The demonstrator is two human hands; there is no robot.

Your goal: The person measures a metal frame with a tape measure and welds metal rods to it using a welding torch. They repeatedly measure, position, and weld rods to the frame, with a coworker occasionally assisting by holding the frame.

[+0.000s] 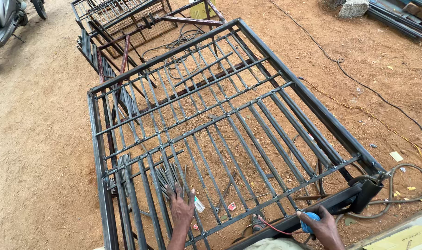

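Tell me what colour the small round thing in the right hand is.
Blue. The round thing sits in the right hand, clearest in the head view.

Left hand (181, 210) rests on the metal grille frame (211, 120), fingertips touching a bundle of thin rods (167, 178) lying on the bars just ahead of it. Right hand (323, 227) is at the frame's near edge, well right of the left hand, on a round tool (309, 221). Clamp (366, 192) sits just right of it; hose (405, 185) loops on the ground beyond. More frames (123, 28) lie far ahead.
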